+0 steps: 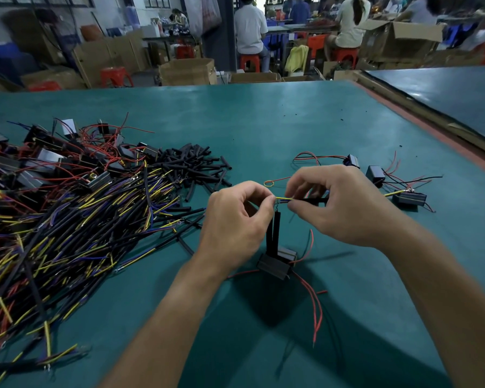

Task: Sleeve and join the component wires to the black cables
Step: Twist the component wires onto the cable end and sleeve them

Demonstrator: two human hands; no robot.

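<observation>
Yellow wire — apparently between fingertips

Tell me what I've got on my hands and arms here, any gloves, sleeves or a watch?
Nothing that shows. The left hand and the right hand are bare, with no gloves, rings or tape. The left forearm and the right forearm are bare too: no sleeve, watch or wrist strap appears down to the edge of the picture.

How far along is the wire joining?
Done, apparently: three components set aside right. In hand: left hand and right hand pinch yellow and blue cable wires above a component carrying two black sleeves. To do: cable pile, loose sleeve heap.
</observation>
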